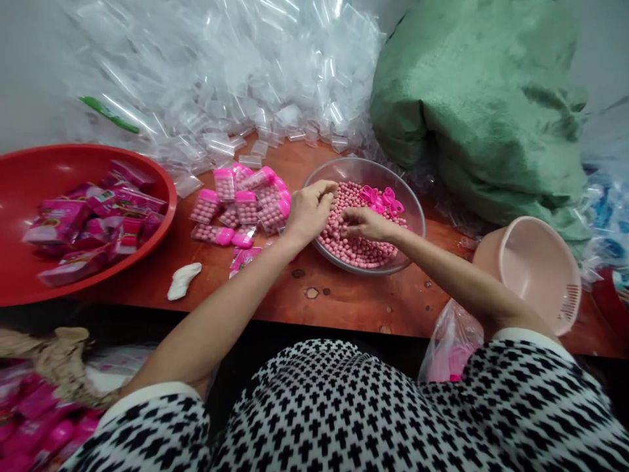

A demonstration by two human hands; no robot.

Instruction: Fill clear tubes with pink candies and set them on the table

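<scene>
One clear bowl (pixel 410 203) at centre, pink candy balls (pixel 356 246) inside, too many to count; about four pink caps (pixel 381 196) on them at 1 o'clock. Filled clear boxes with pink caps (pixel 240 206) at 9 o'clock of the bowl: roughly ten. One red basin (pixel 29 170) further out at 9 o'clock, about ten pink packets (pixel 93 226) in it. One pink colander (pixel 538 269) at 4 o'clock. One green sack (pixel 481 105) at 1 o'clock. Two hands: left hand (pixel 309 210), right hand (pixel 366 224). Empty clear boxes (pixel 221 72) at 11 o'clock, uncountable heap.
</scene>
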